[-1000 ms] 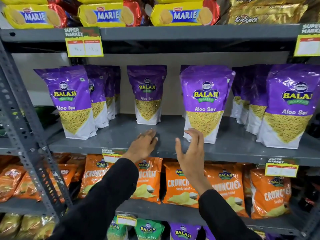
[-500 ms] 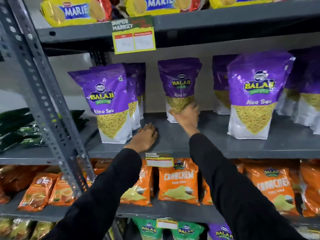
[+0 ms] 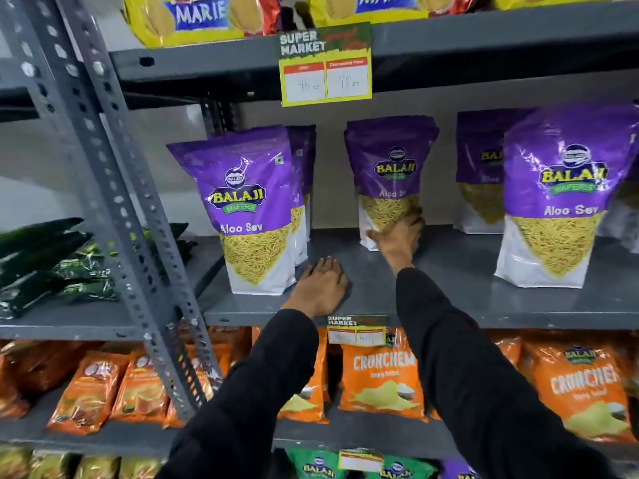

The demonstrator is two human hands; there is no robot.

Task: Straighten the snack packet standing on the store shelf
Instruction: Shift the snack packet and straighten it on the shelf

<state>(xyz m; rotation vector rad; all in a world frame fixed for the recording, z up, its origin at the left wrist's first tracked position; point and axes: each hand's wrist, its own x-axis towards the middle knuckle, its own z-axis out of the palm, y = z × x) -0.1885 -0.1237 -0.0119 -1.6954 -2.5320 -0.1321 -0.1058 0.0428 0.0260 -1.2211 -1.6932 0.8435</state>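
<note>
On the grey shelf (image 3: pixel 484 305), the left hand (image 3: pixel 323 288) stays flat, fingers spread, grasping nothing. Further right, the right hand (image 3: pixel 397 236) has just reached the set-back purple packet (image 3: pixel 390 174), fingers closing round its base, ready to straighten it.

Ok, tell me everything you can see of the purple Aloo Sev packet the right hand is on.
The Aloo Sev packet is a glossy purple pouch with a Balaji logo, a yellow sev picture and a white base. It stands upright, set back on the grey shelf, alone between the other purple packets. The right hand covers its lower front. The left hand lies flat on the shelf, apart from it.
</note>
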